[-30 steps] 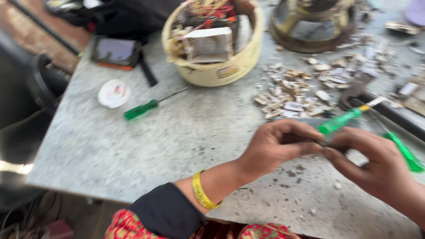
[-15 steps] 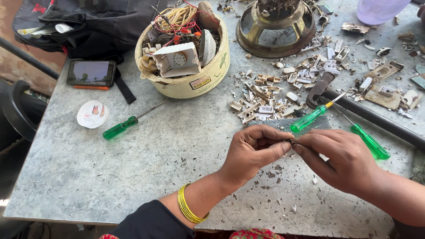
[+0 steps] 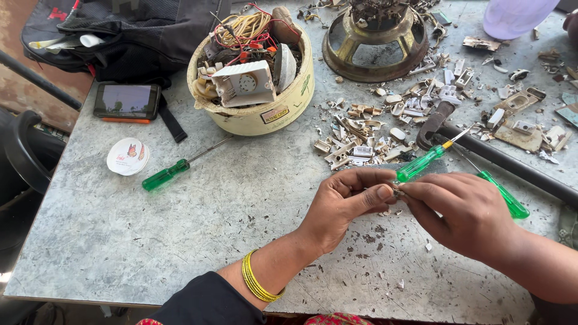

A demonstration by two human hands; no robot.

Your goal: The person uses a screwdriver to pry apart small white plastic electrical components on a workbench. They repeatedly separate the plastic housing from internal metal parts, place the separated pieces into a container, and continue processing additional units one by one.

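Left hand and right hand pinch small metal part between fingertips, just below plastic scrap pile. Right also grips green screwdriver. Step: likely fitting part; next needs steady fine grip.

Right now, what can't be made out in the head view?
- Small part pinched between left hand and right hand: too small, covered by fingertips.
- Purple container: cut off by top edge.
- Bucket contents lower down: buried under wires and the white plastic piece.
- Bag: cut off by top edge.
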